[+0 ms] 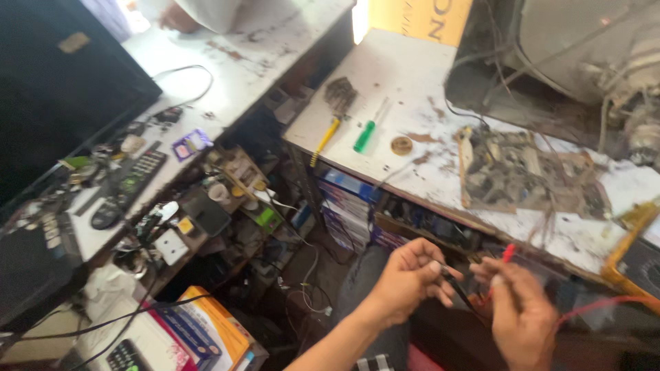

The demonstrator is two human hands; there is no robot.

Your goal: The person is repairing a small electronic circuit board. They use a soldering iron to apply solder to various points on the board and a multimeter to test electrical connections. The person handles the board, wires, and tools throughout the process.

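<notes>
My left hand (407, 280) pinches a thin black probe (455, 287) between thumb and fingers, below the edge of the white workbench (385, 75). My right hand (521, 310) holds a red probe (507, 254) whose red wire (605, 302) runs right toward a yellow-cased meter (636, 257). The two probe tips are close together between my hands. A worn circuit board (529, 175) lies on the bench above my hands.
A yellow-handled tool (324, 139), a green-handled screwdriver (365, 135) and a small round tin (401, 145) lie on the bench. A black flat screen (55, 89), remote controls (130, 182), boxes (199, 330) and loose cables crowd the left counter. Another person's arm (189, 14) rests at top left.
</notes>
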